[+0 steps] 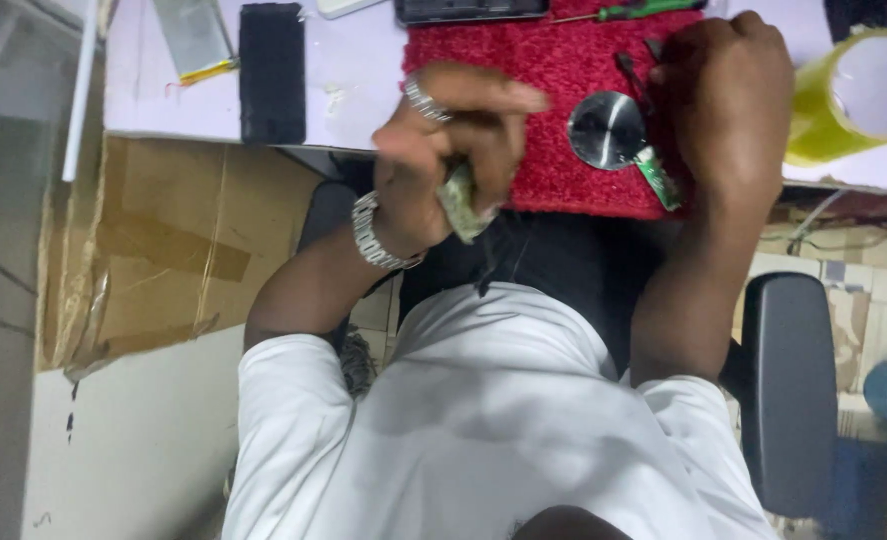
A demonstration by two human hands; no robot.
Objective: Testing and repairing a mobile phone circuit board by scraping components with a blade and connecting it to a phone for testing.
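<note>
Head view: small green circuit board [462, 205] is pinched in left hand [444, 160] fingers, above the red mat [554, 70] edge.
Right hand [729, 95]: curled fingers, grip hidden, beside a second green board [659, 178] and round metal disc [607, 130].
Handling: judged light, thin, fragile; best held by edges.

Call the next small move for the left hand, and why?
Probably set the small greenish piece down on the red mat: the left hand pinches it off the desk edge, over the lap, while the right hand works by the green circuit board.

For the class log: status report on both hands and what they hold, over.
Left hand clamped on a small greenish part. Right hand closed beside green circuit board, grip unclear. Round metal disc between them on red mat.
</note>
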